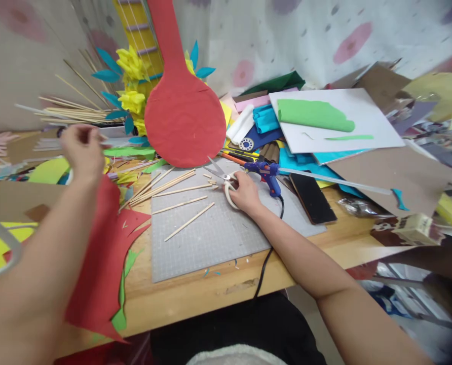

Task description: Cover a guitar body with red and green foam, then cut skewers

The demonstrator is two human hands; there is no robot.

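My right hand (pixel 246 194) grips white-handled scissors (pixel 226 177), with the blades spread apart over the grey cutting mat (pixel 195 253). Several thin wooden sticks (pixel 180 202) and some short cut pieces (pixel 211 181) lie on the mat, left of the scissors. My left hand (pixel 82 147) is raised at the left, near a bundle of long sticks (pixel 74 114); its fingers are bent and blurred, so whether they hold anything does not show. A red paper-covered banjo shape (pixel 186 119) with a yellow strip and yellow paper flowers (pixel 133 101) stands behind the mat.
Right of my right hand are a blue glue gun (pixel 266 175) with a long glue stick and black cord, and a phone (pixel 312 196). Red paper (pixel 100 263) hangs over the table's front edge. A white board (pixel 336 114) bears green crepe paper; paper scraps surround it.
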